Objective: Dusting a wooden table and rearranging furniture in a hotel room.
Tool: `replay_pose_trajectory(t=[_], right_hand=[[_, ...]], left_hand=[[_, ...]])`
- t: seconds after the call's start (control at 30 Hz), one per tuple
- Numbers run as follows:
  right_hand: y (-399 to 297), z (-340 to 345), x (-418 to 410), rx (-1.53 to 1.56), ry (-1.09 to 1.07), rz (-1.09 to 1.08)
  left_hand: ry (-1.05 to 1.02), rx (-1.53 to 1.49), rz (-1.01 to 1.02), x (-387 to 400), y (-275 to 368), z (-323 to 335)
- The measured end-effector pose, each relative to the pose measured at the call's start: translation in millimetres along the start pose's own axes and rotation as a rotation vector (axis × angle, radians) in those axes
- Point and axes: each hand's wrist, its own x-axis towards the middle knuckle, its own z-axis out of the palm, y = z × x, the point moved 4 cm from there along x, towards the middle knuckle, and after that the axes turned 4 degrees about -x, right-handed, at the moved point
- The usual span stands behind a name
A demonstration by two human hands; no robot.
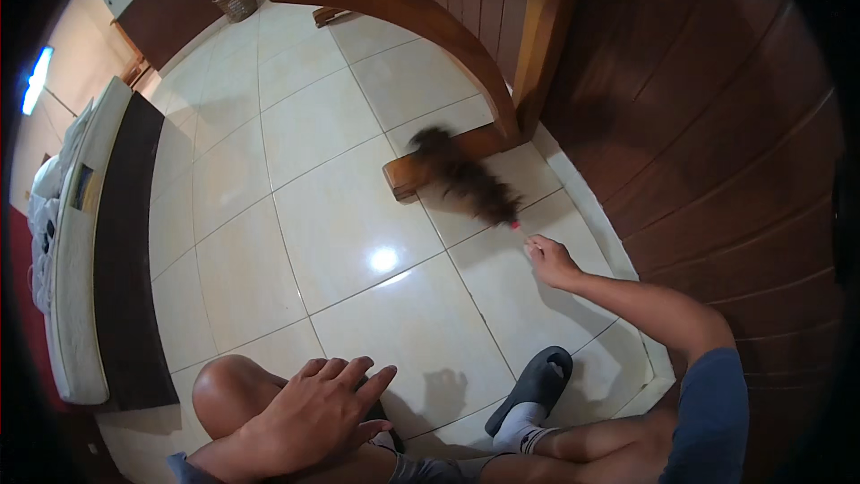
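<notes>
A feather duster (470,181) with dark brown plumes is gripped by its thin handle in my right hand (554,262). Its blurred feathers lie across the wooden foot (403,178) of a desk or table, hiding part of that foot. From the foot, a curved wooden leg (463,30) sweeps up and back. My left hand (322,403) holds nothing; its fingers are spread above my bent knee (232,393), palm down.
Cream tiles (336,215) cover the floor. A dark wood-panelled wall (692,168) with a pale baseboard (584,195) stands at right. On the left is a mattress (80,323) on a dark base. A woven basket (236,1) sits at the far wall. My slippered foot (534,386) is at lower right.
</notes>
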Motion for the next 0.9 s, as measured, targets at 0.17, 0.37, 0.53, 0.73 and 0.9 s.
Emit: replay_pose_trajectory(t=[0.17, 0.37, 0.53, 0.73, 0.9], right_hand=[[-11, -4, -2, -0.095, -0.056, -0.101], [-39, 1, 3, 0.109, -0.225, 0.201], [-81, 9, 12, 0.015, -0.193, -0.21], [-65, 28, -24, -0.074, -0.336, -0.151], [-41, 27, -77, 0.113, -0.369, 0.112]], left_hand=[[-0.034, -0.013, -0.016, 0, -2, 1], [0.072, 0.029, 0.034, 3, -1, -2], [0.05, 0.03, 0.022, 4, 0, -1], [0.085, 0.018, 0.024, -2, 2, -5], [0.006, -0.034, -0.024, -9, -6, -2]])
